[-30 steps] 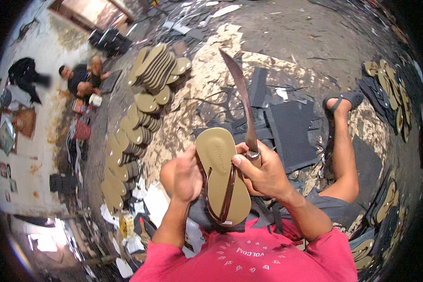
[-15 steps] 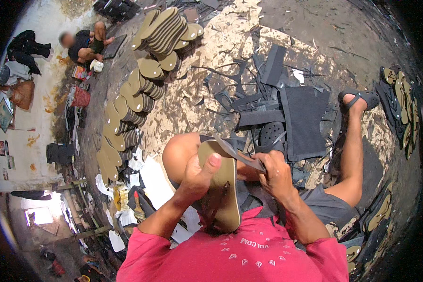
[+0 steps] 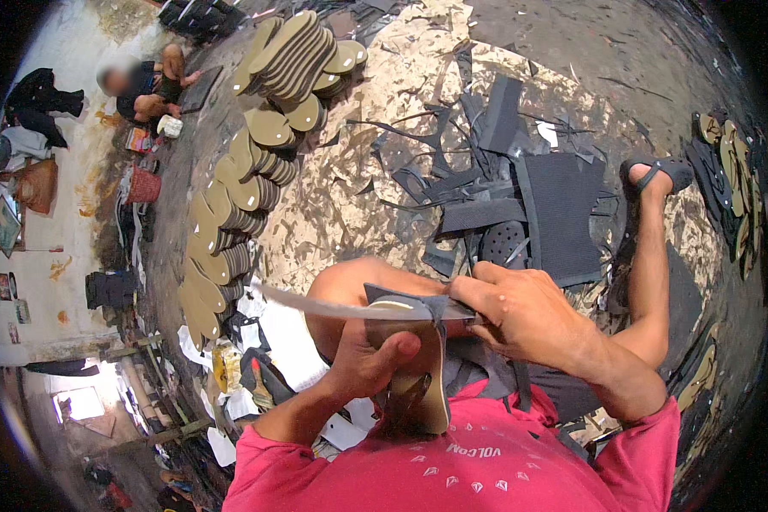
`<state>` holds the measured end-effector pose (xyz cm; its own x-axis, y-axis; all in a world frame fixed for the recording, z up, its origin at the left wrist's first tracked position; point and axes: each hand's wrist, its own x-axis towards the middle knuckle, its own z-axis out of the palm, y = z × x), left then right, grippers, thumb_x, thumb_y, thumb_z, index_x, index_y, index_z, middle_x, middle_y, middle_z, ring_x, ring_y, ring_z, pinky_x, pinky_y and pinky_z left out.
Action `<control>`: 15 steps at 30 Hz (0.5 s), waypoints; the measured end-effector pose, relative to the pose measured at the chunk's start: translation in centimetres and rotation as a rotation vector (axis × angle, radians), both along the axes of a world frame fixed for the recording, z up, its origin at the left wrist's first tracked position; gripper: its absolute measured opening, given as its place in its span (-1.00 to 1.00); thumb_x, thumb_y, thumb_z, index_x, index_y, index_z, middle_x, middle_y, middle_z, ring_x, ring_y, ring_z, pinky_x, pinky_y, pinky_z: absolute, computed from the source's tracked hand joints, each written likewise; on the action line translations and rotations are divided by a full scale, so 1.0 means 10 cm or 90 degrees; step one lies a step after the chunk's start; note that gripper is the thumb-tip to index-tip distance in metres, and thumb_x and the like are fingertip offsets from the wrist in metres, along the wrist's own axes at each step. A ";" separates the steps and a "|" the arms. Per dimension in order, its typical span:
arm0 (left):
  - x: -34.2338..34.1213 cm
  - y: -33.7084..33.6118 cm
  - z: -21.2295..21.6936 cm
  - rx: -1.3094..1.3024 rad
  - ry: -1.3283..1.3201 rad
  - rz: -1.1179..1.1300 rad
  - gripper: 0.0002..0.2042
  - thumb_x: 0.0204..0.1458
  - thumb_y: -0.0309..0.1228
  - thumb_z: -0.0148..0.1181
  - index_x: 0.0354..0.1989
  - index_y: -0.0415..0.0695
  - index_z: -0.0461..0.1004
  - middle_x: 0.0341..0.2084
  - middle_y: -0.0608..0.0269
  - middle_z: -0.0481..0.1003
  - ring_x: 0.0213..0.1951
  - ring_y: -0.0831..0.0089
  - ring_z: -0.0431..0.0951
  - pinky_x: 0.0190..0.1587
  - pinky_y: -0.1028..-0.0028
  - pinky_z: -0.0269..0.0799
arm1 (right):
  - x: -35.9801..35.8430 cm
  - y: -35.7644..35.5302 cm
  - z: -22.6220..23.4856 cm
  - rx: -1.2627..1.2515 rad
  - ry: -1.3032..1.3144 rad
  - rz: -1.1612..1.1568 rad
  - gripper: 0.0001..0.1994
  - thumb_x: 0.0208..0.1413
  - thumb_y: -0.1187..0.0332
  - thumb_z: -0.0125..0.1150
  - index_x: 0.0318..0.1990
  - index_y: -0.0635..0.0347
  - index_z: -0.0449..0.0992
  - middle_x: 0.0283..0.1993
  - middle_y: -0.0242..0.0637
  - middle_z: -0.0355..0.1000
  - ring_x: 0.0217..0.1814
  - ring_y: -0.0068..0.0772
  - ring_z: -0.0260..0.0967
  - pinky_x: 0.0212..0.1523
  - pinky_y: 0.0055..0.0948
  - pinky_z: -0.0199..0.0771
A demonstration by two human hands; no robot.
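Note:
My left hand [image 3: 371,363] is closed round an olive-coloured flip-flop sole [image 3: 436,363], thumb across its face, holding it tilted close above my lap. A dark rubber layer [image 3: 414,299] shows at the sole's far end. My right hand [image 3: 533,311] is closed on a long thin-bladed knife [image 3: 324,306]. Its grey blade lies across the far end of the sole, reaching out to the left past my left hand. The knife's handle is mostly hidden inside my right fingers.
Stacked olive soles [image 3: 292,58] curve along the left in a row [image 3: 229,218]. Ahead lie a black ribbed rubber sheet [image 3: 563,222] and dark offcuts [image 3: 435,175]. White paper [image 3: 286,354] and a red-handled brush [image 3: 259,384] lie at left. Another person [image 3: 145,90] sits far left.
The blade has swung from pointing along the sole to lying across its far end, extending left. My right hand has turned and come closer; the sole has tilted.

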<state>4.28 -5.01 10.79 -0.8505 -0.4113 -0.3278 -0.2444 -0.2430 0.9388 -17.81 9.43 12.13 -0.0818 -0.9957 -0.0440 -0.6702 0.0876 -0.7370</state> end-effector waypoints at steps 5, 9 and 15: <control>0.03 0.03 0.01 0.103 -0.014 -0.028 -0.56 0.18 -0.17 0.38 0.04 -0.24 0.46 -0.15 0.20 0.59 -0.11 0.44 0.61 -0.07 0.35 0.57 | -0.08 -0.12 0.13 0.013 -0.020 0.076 -0.75 0.18 0.31 0.21 -0.03 0.12 0.43 -0.27 -0.04 0.49 -0.26 0.19 0.55 -0.28 0.09 0.55; 0.03 -0.05 0.05 0.057 -0.021 -0.159 -0.57 0.23 -0.24 0.35 0.16 -0.22 0.47 -0.02 0.27 0.58 0.02 0.50 0.54 0.10 0.40 0.46 | -0.22 -0.08 0.22 0.007 -0.039 0.143 -0.70 0.10 0.34 0.27 -0.01 0.10 0.43 -0.28 -0.10 0.46 -0.24 0.14 0.53 -0.27 0.04 0.52; -0.08 0.06 0.13 0.090 -0.054 -0.207 -0.51 0.23 -0.14 0.35 0.18 -0.22 0.46 -0.02 0.27 0.58 0.03 0.53 0.52 0.10 0.41 0.45 | -0.33 0.07 0.31 0.140 -0.018 0.148 -0.62 0.03 0.36 0.35 0.02 0.14 0.43 -0.22 -0.10 0.47 -0.13 0.13 0.52 -0.21 0.03 0.51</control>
